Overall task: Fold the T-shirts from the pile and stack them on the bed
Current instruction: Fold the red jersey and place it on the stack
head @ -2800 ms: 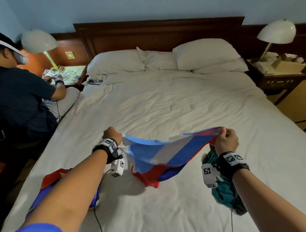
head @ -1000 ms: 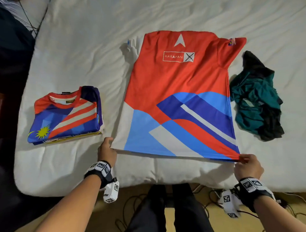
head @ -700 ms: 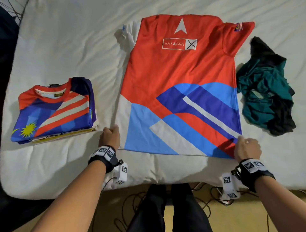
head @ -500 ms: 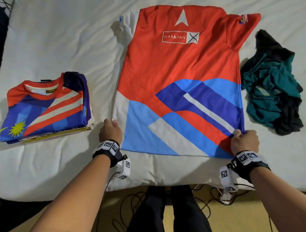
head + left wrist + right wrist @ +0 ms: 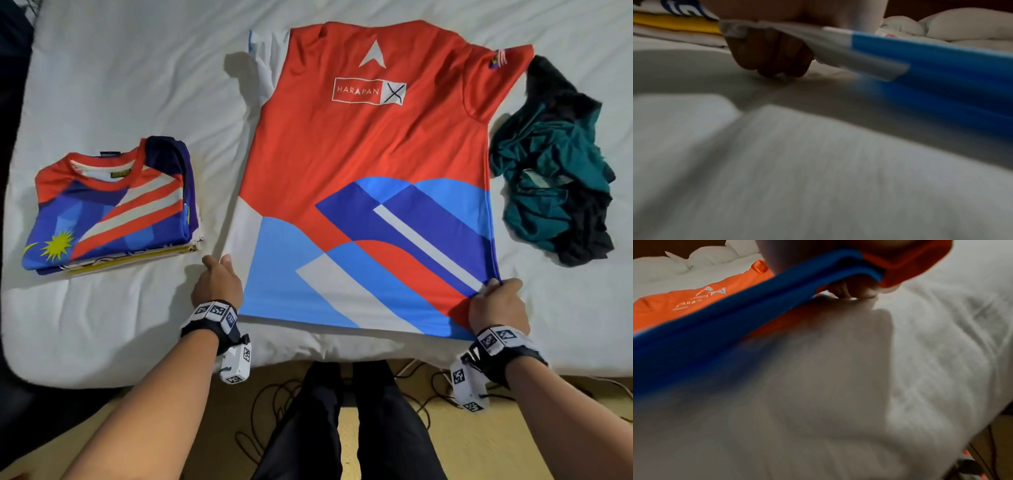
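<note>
Red T-shirt point(image 5: 359, 154) spread flat on the white bed point(image 5: 120, 68), both hem corners held.
Head view: left hand point(image 5: 217, 284) grips the left hem corner, right hand point(image 5: 496, 305) the right one; folded stack point(image 5: 109, 209) lies left, teal pile point(image 5: 555, 192) right. Left wrist view: curled fingers point(image 5: 768, 53) hold the grey-blue hem off the sheet. Right wrist view: curled fingers point(image 5: 851, 288) pinch the lifted blue-red hem.

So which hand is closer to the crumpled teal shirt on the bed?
Right. The right hand grips the red shirt's near corner, just below-left of the crumpled teal shirt. The left hand holds the opposite corner, beside the folded stack.
</note>
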Motion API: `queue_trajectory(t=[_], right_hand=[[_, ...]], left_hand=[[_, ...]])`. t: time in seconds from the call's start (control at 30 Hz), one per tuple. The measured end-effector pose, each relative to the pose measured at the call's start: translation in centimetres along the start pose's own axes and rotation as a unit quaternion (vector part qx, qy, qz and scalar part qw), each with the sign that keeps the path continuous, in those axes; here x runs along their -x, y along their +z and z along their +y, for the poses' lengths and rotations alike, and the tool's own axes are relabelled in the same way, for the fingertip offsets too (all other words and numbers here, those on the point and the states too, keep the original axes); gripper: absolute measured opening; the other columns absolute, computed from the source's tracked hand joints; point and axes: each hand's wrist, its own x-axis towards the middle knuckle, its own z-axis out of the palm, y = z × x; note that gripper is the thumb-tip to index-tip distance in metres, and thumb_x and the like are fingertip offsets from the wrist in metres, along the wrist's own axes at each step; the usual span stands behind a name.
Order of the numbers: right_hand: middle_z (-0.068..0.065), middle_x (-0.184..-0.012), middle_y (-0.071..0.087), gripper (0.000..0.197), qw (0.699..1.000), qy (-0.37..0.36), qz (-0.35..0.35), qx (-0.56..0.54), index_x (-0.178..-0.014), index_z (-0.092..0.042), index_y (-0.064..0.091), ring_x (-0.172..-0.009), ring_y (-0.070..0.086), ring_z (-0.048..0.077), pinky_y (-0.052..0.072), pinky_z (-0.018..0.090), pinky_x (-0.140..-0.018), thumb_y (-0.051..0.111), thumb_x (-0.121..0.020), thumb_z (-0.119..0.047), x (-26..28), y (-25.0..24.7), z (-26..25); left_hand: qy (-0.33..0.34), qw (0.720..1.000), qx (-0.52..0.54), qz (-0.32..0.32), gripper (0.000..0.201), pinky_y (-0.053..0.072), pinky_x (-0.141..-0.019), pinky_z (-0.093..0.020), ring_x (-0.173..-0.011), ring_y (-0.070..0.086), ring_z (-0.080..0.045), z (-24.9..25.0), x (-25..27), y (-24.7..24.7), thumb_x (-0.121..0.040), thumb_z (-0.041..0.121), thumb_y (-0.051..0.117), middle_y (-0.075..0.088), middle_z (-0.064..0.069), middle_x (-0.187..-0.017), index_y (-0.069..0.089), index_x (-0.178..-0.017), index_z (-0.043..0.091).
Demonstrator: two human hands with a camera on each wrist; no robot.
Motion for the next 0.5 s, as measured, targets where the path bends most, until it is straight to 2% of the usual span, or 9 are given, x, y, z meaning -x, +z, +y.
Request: queue_trajectory(t=[0.1,0.17,0.2,0.27,0.3,0.33,0.4,0.47,0.5], right_hand=[[0.029,-0.110,0.062,0.019,1.000,0.007,0.006,0.010,-0.105,-0.014,0.037,-0.099,0.061,0.048,0.038,0.048,-0.076,0.033,-0.105,-0.032,0.5,1.2,1.0],[0.026,-0.121,0.057,0.024,0.999,-0.006,0.042,0.005,-0.114,-0.012,0.044,-0.111,0.055,0.047,0.041,0.053,-0.085,0.038,-0.101,-0.031,0.7,1.8,1.2],[0.025,-0.128,0.053,0.033,0.997,-0.025,0.073,0.012,-0.122,-0.010,0.047,-0.118,0.050,0.047,0.040,0.056,-0.092,0.040,-0.099,-0.032,0.9,2.1,1.3],[0.024,-0.144,0.043,0.051,0.991,-0.082,0.099,0.038,-0.136,-0.008,0.043,-0.133,0.039,0.044,0.032,0.058,-0.105,0.038,-0.096,-0.040,2.0,2.4,0.5],[0.022,-0.153,0.036,0.055,0.987,-0.124,0.087,0.048,-0.142,-0.008,0.039,-0.141,0.032,0.042,0.027,0.057,-0.111,0.038,-0.099,-0.042,2.8,2.7,-0.3],[0.019,-0.160,0.029,0.056,0.980,-0.175,0.066,0.061,-0.146,-0.009,0.036,-0.148,0.025,0.039,0.022,0.056,-0.115,0.038,-0.101,-0.042,3.7,3.2,-1.3],[0.017,-0.165,0.022,0.055,0.950,-0.298,0.027,0.089,-0.150,-0.011,0.034,-0.153,0.017,0.036,0.017,0.053,-0.120,0.039,-0.103,-0.038,6.1,4.6,-3.7],[0.015,-0.166,0.022,0.058,0.904,-0.410,-0.021,0.122,-0.151,-0.013,0.037,-0.154,0.017,0.035,0.017,0.053,-0.121,0.038,-0.099,-0.037,8.2,6.7,-6.2],[0.015,-0.167,0.020,0.061,0.881,-0.448,-0.048,0.141,-0.153,-0.013,0.037,-0.154,0.016,0.034,0.017,0.054,-0.122,0.036,-0.097,-0.037,8.9,7.8,-6.9]], left_hand=[[0.006,1.000,-0.027,0.010,0.046,0.041,-0.071,-0.046,-0.097,0.066,-0.047,-1.0,0.6,1.1,-0.109,0.043,0.023,0.067,-0.029,-0.111,0.036,-0.126,0.001],[0.022,0.999,-0.035,0.034,0.040,0.040,-0.069,-0.047,-0.094,0.065,-0.047,-1.0,1.0,1.3,-0.109,0.038,0.029,0.065,-0.028,-0.110,0.036,-0.125,0.002],[0.026,0.998,-0.033,0.051,0.034,0.040,-0.070,-0.048,-0.096,0.063,-0.048,-0.7,1.3,1.2,-0.108,0.033,0.034,0.061,-0.028,-0.113,0.038,-0.123,0.002],[0.037,0.995,-0.049,0.080,0.031,0.042,-0.082,-0.054,-0.112,0.053,-0.046,0.4,2.2,1.0,-0.102,0.025,0.046,0.051,-0.027,-0.127,0.042,-0.125,0.005],[0.054,0.993,-0.065,0.088,0.040,0.041,-0.091,-0.057,-0.123,0.047,-0.046,1.5,3.0,1.1,-0.098,0.025,0.049,0.046,-0.026,-0.137,0.043,-0.133,0.006],[0.094,0.989,-0.077,0.086,0.050,0.037,-0.100,-0.059,-0.133,0.040,-0.045,2.8,4.0,1.5,-0.096,0.027,0.051,0.040,-0.026,-0.148,0.042,-0.142,0.008],[0.235,0.966,-0.092,0.055,0.062,0.026,-0.115,-0.061,-0.148,0.027,-0.044,5.9,6.7,3.0,-0.097,0.033,0.046,0.027,-0.024,-0.162,0.034,-0.154,0.011],[0.383,0.917,-0.113,0.007,0.068,0.017,-0.120,-0.064,-0.154,0.018,-0.041,8.8,9.2,5.3,-0.095,0.037,0.040,0.018,-0.021,-0.167,0.030,-0.158,0.014],[0.432,0.892,-0.130,-0.022,0.069,0.014,-0.121,-0.065,-0.155,0.014,-0.039,9.7,9.9,6.5,-0.095,0.037,0.040,0.014,-0.018,-0.168,0.029,-0.159,0.016]])
